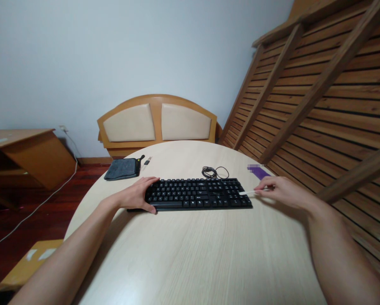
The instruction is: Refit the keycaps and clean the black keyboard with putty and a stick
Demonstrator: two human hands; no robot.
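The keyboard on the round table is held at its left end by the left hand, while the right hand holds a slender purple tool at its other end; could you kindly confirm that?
Not quite: the head view shows that the slender tool in the right hand is white, not purple.

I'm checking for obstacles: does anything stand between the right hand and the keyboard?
Nothing visible blocks it. The slim white tool in the right hand reaches over the right end of the keyboard; the purple item lies farther back.
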